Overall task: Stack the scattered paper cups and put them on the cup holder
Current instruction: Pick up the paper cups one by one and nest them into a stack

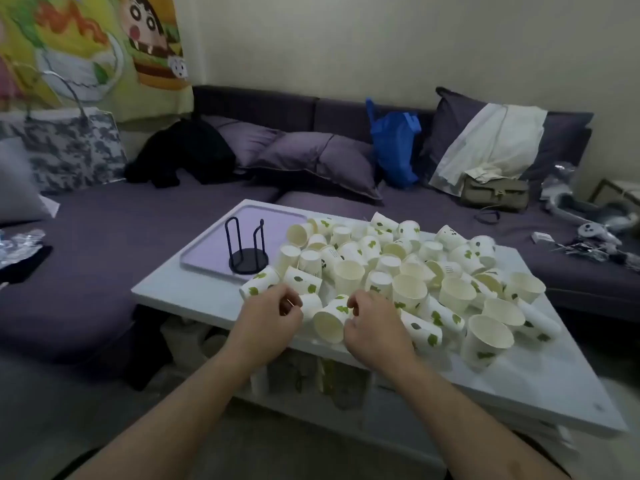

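Observation:
Several white paper cups with green leaf prints (408, 268) lie scattered, upright and tipped over, across the white low table (194, 289). A black wire cup holder (247, 249) stands empty on a lilac tray (207, 258) at the table's far left. My left hand (270, 315) curls its fingers round a small white cup (310, 303) at the near edge of the pile. My right hand (372, 323) grips a cup lying on its side (330, 322), its mouth facing me. The two hands are close together, the cups almost touching.
A purple sofa (173, 216) wraps round the table's far and left sides, with cushions, a blue bag (393, 150), a black garment, a patterned tote (69, 147) and a khaki handbag (493, 197). Clutter lies on the sofa at the right. Shelves show under the table.

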Available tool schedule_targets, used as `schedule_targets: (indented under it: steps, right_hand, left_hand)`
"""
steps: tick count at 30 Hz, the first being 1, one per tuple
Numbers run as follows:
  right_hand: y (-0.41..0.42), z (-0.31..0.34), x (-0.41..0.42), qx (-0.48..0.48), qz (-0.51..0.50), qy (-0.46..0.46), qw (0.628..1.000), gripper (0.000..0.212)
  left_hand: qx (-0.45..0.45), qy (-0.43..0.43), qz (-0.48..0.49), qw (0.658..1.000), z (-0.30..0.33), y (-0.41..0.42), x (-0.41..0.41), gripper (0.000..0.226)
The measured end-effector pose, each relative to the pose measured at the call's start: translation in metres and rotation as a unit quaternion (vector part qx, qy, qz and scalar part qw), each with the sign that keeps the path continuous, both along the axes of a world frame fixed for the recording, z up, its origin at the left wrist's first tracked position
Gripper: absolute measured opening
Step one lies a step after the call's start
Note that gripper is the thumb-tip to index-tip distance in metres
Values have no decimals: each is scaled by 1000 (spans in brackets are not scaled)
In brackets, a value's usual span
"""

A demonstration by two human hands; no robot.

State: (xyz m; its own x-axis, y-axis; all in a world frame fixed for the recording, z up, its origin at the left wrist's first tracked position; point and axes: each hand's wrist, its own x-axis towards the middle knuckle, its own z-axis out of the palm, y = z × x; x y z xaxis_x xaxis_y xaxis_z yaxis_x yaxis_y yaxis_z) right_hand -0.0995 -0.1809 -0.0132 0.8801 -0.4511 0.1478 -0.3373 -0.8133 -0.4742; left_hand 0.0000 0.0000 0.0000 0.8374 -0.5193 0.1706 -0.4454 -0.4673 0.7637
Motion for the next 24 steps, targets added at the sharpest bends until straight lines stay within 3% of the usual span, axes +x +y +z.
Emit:
schedule_targets:
  steps: [4, 11, 13, 16, 19, 24]
  right_hand:
    - [-4, -15, 20, -169, 4, 17, 985, 43]
    - [-11, -19, 44, -230, 45, 65, 970, 28]
    - [-12, -18, 50, -250, 45, 52, 966, 25]
    - [-17, -11, 56, -274, 25, -37, 961, 32]
    - [-28, 9, 60, -236, 2, -102, 966, 21]
    - [-28, 35, 62, -31, 57, -130, 989, 13]
  left_hand:
    - [43, -41, -15, 998, -19, -8, 11, 11]
    - [38, -67, -41, 996, -32, -17, 34, 11]
    - [23, -62, -40, 997, -30, -24, 37, 12]
    - [2, -57, -34, 998, -26, -30, 44, 13]
    - [-14, -89, -49, 995, -23, -32, 50, 26]
    - [31, -70, -146, 986, -22, -33, 54, 92]
